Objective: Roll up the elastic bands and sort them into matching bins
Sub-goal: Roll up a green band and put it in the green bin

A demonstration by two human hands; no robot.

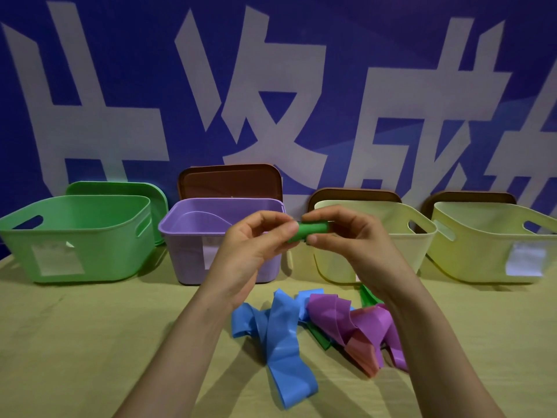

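Green roll (312, 232) pinched by curled fingers of left hand (253, 245) and right hand (346, 236), held up before purple bin (187, 236), green bin (75, 236) leftmost, blue band (280, 336), purple band (334, 318), red band (361, 354) heaped on table (90, 342) below.

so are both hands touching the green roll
Touching. The head view shows the left hand and the right hand each pinching an end of the green roll.
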